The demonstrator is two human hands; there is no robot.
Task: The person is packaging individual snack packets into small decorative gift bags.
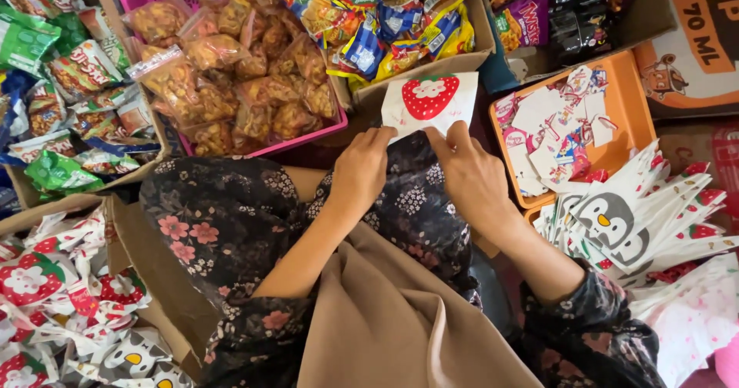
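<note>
A small white paper bag with a red strawberry print (429, 99) rests on my lap against a cardboard box. My left hand (359, 172) grips its lower left edge with the fingertips. My right hand (471, 176) pinches its lower right edge. Both hands hold the bag flat over my dark floral clothing (231, 226).
A pink basket (231, 72) holds clear packs of fried snacks. A cardboard box (400, 26) of colourful snack packets sits behind the bag. An orange tray (627, 111) holds stickers. Penguin-print bags (631, 219) pile at the right; a box of filled bags (54, 296) stands at the left.
</note>
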